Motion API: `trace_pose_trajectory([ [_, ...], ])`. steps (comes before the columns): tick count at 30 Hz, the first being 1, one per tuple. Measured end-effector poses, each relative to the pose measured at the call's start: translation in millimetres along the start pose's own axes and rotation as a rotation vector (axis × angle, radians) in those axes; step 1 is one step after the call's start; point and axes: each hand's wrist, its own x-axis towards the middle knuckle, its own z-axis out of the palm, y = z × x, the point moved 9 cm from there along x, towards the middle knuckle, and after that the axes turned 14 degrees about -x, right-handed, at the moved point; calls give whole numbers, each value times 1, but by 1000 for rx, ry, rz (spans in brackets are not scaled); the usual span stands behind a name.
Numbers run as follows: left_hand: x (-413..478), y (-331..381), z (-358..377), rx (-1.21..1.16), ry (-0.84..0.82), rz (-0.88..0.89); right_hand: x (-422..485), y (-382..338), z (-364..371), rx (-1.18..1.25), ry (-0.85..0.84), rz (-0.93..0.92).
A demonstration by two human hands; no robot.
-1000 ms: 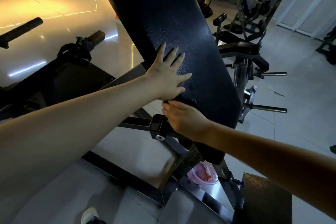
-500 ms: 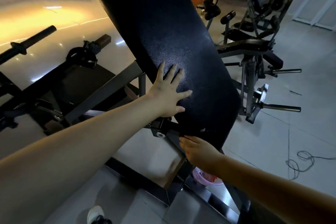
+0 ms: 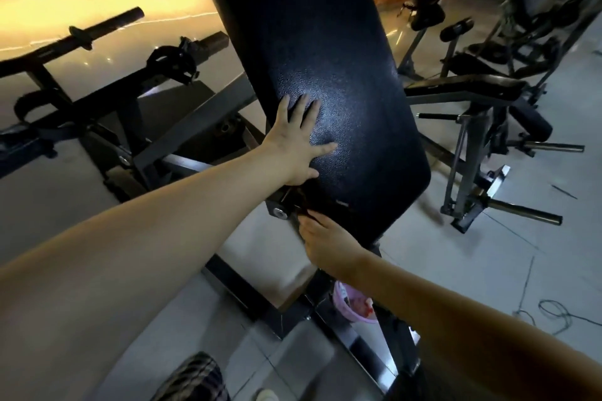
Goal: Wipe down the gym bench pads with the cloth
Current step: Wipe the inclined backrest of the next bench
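The black pebbled vinyl bench pad [image 3: 325, 58] rises steeply away from me, its long axis running up from its lower end. My left hand [image 3: 297, 145] lies spread flat on it. My right hand [image 3: 329, 244] sits at that lower edge, nearer me, its grip unclear. I can make out no cloth.

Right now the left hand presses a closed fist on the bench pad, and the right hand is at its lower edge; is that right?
Not a fist: the head view shows the left hand flat on the bench pad, fingers spread. Rest holds.
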Motion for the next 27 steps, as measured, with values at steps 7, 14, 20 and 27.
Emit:
trace_pose_trajectory([
  [7, -2, 2, 1, 16, 0, 21, -60, -32, 26, 104, -242, -146],
  [14, -6, 5, 4, 23, 23, 39, -2, 18, -12, 60, -14, -91],
  [20, -7, 5, 4, 30, 64, 51, -18, 5, -5, 181, -19, -66],
  [27, -11, 9, 6, 21, 58, 81, -99, -21, 16, 603, -28, 72],
])
